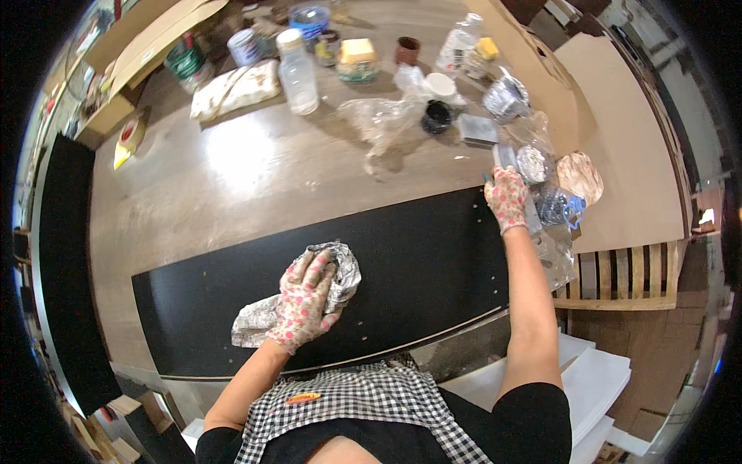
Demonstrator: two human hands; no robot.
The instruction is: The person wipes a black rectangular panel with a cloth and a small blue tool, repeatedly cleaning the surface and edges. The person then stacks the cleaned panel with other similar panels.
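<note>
A long black panel (417,255) lies across the near side of the table. My left hand (305,301), in a white glove with pink dots, rests on a crumpled grey-and-white rag (346,274) on the panel. Its fingers bend over the rag, and one end of the rag trails out to the left. My right hand (507,197), gloved alike, is stretched out to the panel's far right corner with its fingers curled. A bit of teal shows at its fingertips, but what it grips cannot be made out. Small pale specks dot the panel's black face.
Along the back stand a clear plastic bottle (297,73), a jar with a yellow sponge (357,60), a black cup (437,117) and a grey block (478,130). Plastic wrap and a blue-handled bottle (558,206) crowd the right edge. A tape roll (131,133) lies far left.
</note>
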